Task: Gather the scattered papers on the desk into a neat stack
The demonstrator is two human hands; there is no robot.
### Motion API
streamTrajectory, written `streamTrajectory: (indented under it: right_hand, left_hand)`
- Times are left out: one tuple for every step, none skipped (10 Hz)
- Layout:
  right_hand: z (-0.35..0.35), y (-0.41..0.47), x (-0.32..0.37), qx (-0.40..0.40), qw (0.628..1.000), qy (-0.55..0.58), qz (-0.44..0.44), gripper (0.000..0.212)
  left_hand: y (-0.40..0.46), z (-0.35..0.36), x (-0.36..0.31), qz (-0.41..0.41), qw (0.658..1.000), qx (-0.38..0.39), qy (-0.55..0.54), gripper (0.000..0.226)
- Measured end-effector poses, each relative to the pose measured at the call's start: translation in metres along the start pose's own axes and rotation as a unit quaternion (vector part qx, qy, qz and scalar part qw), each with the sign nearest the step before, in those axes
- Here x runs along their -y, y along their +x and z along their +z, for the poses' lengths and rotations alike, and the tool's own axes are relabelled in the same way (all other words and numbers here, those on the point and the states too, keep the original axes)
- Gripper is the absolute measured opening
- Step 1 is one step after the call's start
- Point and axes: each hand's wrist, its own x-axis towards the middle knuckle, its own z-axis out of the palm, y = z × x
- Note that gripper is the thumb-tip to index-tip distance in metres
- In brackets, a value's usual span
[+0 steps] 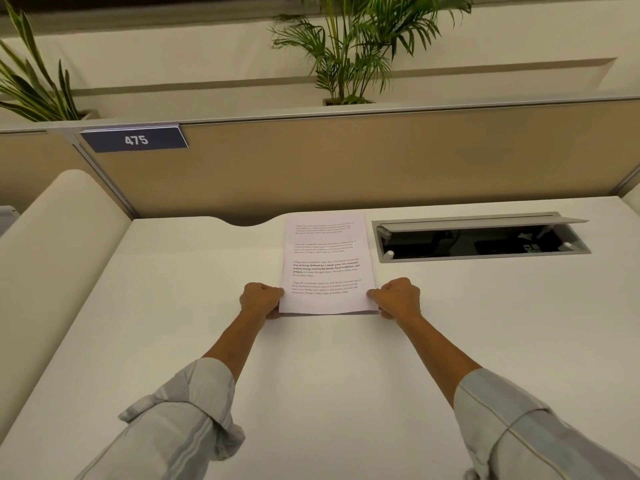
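A stack of white printed papers [327,261] lies on the white desk [173,306], long side running away from me, its far end near the desk's back edge. The top sheet carries several short paragraphs of text. My left hand [260,299] grips the stack's near-left corner, thumb on top and fingers underneath. My right hand [396,297] grips the near-right corner the same way. The near edge looks slightly lifted, with a thin shadow below it. I see no other loose sheets on the desk.
An open cable hatch [481,237] with a raised grey lid sits in the desk right of the papers. A tan partition [381,161] with a "475" sign [135,139] runs behind. A rounded white divider [59,244] borders the left. Plants stand beyond the partition.
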Motion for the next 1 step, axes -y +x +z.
streamTrajectory:
  right_hand:
    - [-0.0097, -0.0064, 0.0049, -0.007, 1.0, -0.011, 0.002, 0.029]
  left_hand:
    - [-0.0055, -0.0056, -0.0023, 0.018, 1.0, -0.025, 0.005, 0.02]
